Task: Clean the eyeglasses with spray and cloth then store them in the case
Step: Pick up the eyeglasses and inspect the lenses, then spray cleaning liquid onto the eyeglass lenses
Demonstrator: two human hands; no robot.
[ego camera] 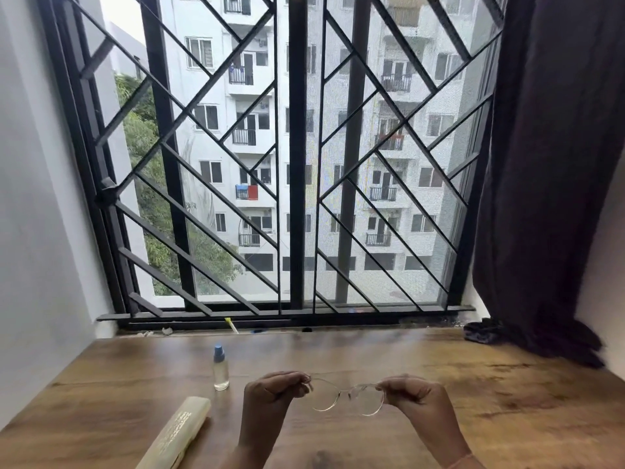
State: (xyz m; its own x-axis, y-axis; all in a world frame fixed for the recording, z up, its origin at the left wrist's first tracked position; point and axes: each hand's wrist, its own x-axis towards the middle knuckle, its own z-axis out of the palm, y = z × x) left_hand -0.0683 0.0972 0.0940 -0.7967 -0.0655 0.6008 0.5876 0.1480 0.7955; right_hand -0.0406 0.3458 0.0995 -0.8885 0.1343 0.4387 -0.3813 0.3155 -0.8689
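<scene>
Room: wooden surface (372, 353) set against a barred window (297, 157), with a dark curtain (548, 164) hanging at the right and apartment blocks outside.
Eyeglasses: thin clear-rimmed eyeglasses (348, 396) are held up over the surface, near the front edge, lenses hanging down between the two hands.
Left hand: the left hand (270, 397) has its fingers (297, 384) pinched shut on the left end of the frame, near the hinge.
Right hand: the right hand (416, 397) pinches the right end of the frame the same way, fingers curled in tight.
Spray: a small clear spray bottle (221, 368) with a blue cap stands upright on the surface, just left of the left hand, untouched.
Case: a pale, long case (176, 434) lies closed at the lower left, near the left forearm.
Cloth: a dark crumpled cloth (483, 331) sits at the far right by the curtain; whether it is the cleaning cloth I cannot tell.
Step in hand: this looks like the start, the eyeglasses being held for inspection, with no wetness or cloth on the lenses that I can make out.
Next move: probably one hand must let go and reach for the spray while the other keeps the frame steady by its end, lenses kept off the surface.
</scene>
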